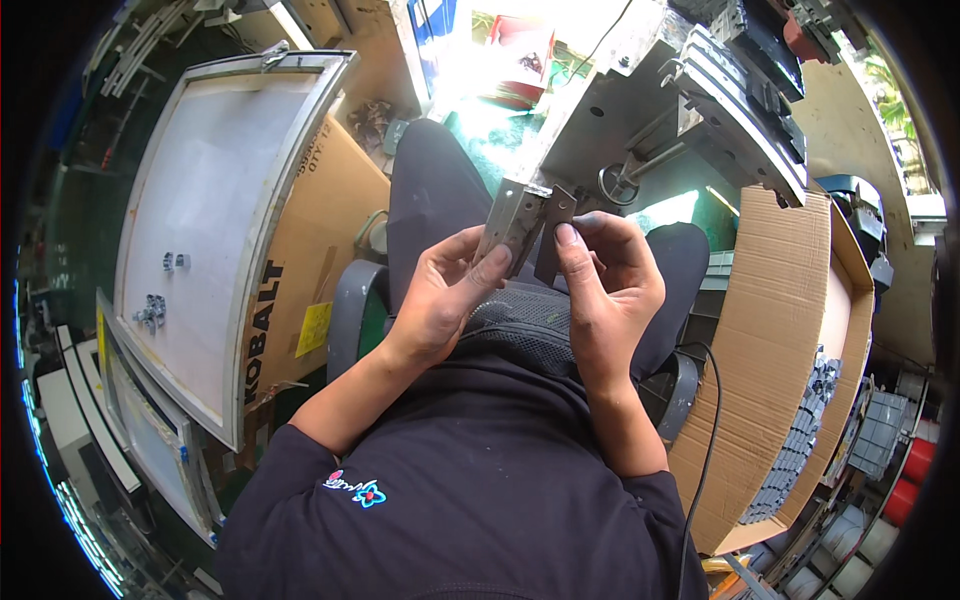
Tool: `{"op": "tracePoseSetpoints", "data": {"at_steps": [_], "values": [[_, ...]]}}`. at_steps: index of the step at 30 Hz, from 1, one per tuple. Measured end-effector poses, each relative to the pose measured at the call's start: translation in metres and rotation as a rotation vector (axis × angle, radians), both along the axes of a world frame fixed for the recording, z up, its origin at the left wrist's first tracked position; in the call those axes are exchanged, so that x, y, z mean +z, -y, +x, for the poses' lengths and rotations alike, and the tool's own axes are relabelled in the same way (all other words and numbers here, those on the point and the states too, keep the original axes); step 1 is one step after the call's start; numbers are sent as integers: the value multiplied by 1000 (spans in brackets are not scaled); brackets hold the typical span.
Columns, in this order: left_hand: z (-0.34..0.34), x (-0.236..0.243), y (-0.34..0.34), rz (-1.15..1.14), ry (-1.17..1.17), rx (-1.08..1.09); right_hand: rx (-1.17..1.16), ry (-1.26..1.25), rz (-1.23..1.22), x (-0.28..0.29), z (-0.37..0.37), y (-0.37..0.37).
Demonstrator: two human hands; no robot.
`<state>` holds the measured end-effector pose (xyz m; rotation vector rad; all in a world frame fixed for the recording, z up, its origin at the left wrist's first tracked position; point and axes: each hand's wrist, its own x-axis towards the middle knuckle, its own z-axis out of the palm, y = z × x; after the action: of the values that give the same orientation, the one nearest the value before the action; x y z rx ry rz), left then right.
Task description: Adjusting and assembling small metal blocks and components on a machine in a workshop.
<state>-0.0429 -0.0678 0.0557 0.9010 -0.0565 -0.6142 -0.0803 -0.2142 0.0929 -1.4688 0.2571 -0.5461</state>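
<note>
In front of my lap, my left hand grips a silver metal block with small holes, thumb lying along its side. Close to its right, my right hand pinches a flat dark metal strip between thumb and fingers; a small hole shows near its upper end. Both pieces stand tilted side by side, their upper ends near each other. Whether they touch lower down I cannot tell, as my fingers cover part of them.
A machine with a handwheel stands ahead. At left, a white framed panel carrying small metal parts leans by a cardboard box. An open carton at right holds stacked metal pieces. A black cable hangs beside the chair armrest.
</note>
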Motion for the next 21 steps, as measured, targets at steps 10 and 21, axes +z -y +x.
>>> {"op": "tracePoseSetpoints", "data": {"at_steps": [10, 21], "values": [[10, 16, -3, 132, 223, -38, 173, -124, 53, 0, 1, 8], [11, 8, -10, 270, 215, -177, 356, -281, -25, 1, 0, 26]]}}
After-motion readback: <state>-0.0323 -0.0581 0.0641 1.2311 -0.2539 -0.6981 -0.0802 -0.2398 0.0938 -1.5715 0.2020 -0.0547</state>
